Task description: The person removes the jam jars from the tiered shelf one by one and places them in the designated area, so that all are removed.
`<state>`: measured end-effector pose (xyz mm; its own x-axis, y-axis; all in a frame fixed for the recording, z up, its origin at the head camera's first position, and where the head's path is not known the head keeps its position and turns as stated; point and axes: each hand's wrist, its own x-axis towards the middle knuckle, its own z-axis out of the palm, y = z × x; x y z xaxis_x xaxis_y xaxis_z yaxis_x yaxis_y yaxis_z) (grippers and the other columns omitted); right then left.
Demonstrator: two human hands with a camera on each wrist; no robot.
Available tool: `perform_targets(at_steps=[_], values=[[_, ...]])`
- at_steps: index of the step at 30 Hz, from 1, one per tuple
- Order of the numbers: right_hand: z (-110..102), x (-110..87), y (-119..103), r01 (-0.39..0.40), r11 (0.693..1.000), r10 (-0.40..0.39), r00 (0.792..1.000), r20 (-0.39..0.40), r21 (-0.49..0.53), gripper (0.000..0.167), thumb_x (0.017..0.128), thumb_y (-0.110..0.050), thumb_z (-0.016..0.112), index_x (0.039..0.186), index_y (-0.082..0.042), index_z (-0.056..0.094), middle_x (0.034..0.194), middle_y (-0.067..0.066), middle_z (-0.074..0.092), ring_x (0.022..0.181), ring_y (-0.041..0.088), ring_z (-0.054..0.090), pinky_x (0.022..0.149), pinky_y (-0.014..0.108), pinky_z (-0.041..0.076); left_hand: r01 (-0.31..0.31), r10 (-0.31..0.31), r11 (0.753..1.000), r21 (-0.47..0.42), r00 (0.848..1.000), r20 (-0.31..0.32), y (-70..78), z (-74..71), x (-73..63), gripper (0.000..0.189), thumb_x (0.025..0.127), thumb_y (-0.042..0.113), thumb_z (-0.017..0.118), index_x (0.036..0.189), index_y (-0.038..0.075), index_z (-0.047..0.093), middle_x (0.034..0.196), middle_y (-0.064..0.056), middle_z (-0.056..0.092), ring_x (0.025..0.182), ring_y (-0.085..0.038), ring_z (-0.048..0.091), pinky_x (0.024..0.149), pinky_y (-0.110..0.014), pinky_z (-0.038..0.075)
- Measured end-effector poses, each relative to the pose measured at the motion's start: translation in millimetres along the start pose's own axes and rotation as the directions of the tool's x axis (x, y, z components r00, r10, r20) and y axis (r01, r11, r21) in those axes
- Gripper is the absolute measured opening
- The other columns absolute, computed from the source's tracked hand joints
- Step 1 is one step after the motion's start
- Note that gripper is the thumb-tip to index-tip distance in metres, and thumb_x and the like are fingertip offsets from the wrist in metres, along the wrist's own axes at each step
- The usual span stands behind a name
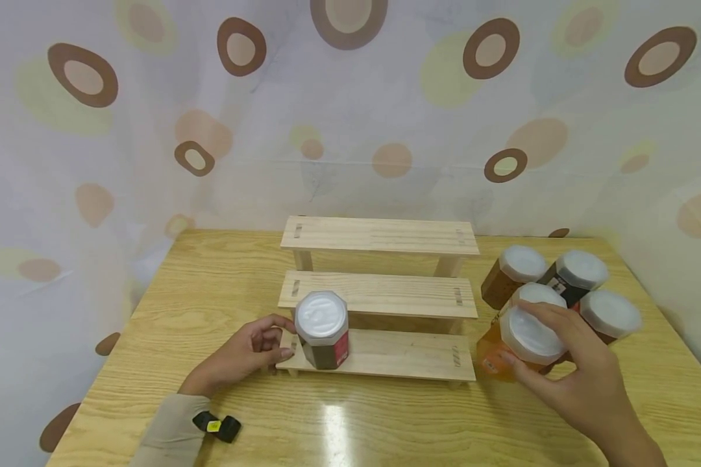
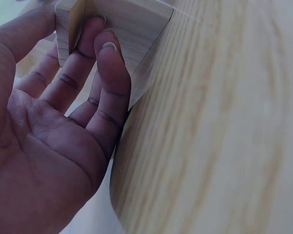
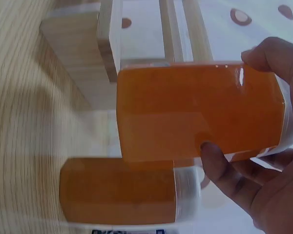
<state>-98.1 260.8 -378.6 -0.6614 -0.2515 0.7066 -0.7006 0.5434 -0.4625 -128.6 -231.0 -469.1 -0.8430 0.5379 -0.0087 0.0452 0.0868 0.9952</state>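
In the head view a three-step wooden rack (image 1: 385, 353) stands on the table. My left hand (image 1: 248, 350) grips the left end of its lowest step, and the left wrist view shows my fingers (image 2: 110, 73) curled at a wooden part (image 2: 136, 29). On that step, at the left, stands a dark jar (image 1: 324, 353) with a white lid and a red label. My right hand (image 1: 584, 370) holds an orange-filled jar (image 3: 195, 112) with a white lid, right of the rack. In the right wrist view this jar is off the table, thumb and fingers around its lid end.
Right of the rack several white-lidded jars stand close together: a brown one (image 1: 499, 285), a black-labelled one (image 1: 566, 282) and others partly hidden by my right hand. An orange jar (image 3: 117, 190) stands near the held one. A patterned cloth (image 1: 350, 130) hangs behind the table (image 1: 222, 279).
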Motion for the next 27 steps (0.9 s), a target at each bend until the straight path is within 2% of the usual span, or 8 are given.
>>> perform_targets(at_steps=[6,10,12,15,22,27], values=[[-16,-11.4,16,-0.026,0.999,0.027,0.999,0.019,-0.023,0.071,0.083,-0.045,0.086,0.128,0.006,0.066,0.115,0.008,0.065,0.076,-0.002,0.052,0.056,0.011,0.045,0.006,-0.006,1.0,-0.019,1.0,0.002,-0.1,0.2,-0.5,0.036,0.101,0.003,0.067,0.133,-0.003,0.053,0.085,-0.006,0.062,0.067,-0.011,0.055,0.062,-0.032,0.058],[-27,-16.5,19,-0.077,0.995,0.081,0.996,0.049,-0.068,0.074,0.067,-0.014,0.098,0.131,0.004,0.065,0.122,0.006,0.064,0.077,-0.004,0.054,0.057,0.011,0.048,0.003,-0.003,1.0,-0.019,1.0,0.004,-0.2,0.2,-0.3,0.036,0.101,0.003,0.066,0.133,-0.003,0.052,0.085,-0.006,0.062,0.068,-0.012,0.056,0.062,-0.032,0.058],[-32,-19.1,20,-0.104,0.989,0.111,0.992,0.065,-0.105,0.083,0.057,0.004,0.096,0.133,0.002,0.064,0.126,0.001,0.063,0.079,-0.005,0.054,0.057,0.011,0.048,0.0,0.0,1.0,-0.015,1.0,0.003,-0.5,0.1,-0.4,0.035,0.101,0.003,0.066,0.133,-0.003,0.052,0.085,-0.006,0.062,0.069,-0.012,0.056,0.062,-0.033,0.058],[-40,-23.0,21,-0.14,0.981,0.152,0.985,0.082,-0.137,0.091,0.051,0.016,0.091,0.136,0.002,0.063,0.129,-0.006,0.06,0.08,-0.007,0.055,0.058,0.01,0.049,-0.003,0.003,1.0,-0.013,1.0,0.003,-0.8,0.0,-0.4,0.035,0.101,0.003,0.066,0.133,-0.004,0.052,0.084,-0.006,0.062,0.069,-0.013,0.058,0.063,-0.034,0.059],[-52,-32.3,32,-0.196,0.96,0.21,0.976,0.053,-0.199,0.094,0.05,0.017,0.093,0.138,-0.004,0.064,0.127,-0.023,0.055,0.088,-0.011,0.052,0.054,0.01,0.048,-0.001,0.001,1.0,-0.008,1.0,-0.001,-0.9,0.2,-0.9,0.036,0.101,0.004,0.066,0.135,-0.002,0.053,0.083,-0.005,0.062,0.067,-0.014,0.058,0.062,-0.035,0.059],[-56,-39.1,41,-0.225,0.949,0.239,0.97,0.037,-0.219,0.094,0.05,0.018,0.093,0.137,-0.003,0.064,0.124,-0.027,0.053,0.094,-0.012,0.049,0.053,0.009,0.047,-0.006,0.006,1.0,-0.012,1.0,-0.005,-0.3,1.1,-0.5,0.037,0.101,0.002,0.066,0.135,-0.002,0.053,0.083,-0.005,0.063,0.067,-0.013,0.059,0.061,-0.034,0.059]])
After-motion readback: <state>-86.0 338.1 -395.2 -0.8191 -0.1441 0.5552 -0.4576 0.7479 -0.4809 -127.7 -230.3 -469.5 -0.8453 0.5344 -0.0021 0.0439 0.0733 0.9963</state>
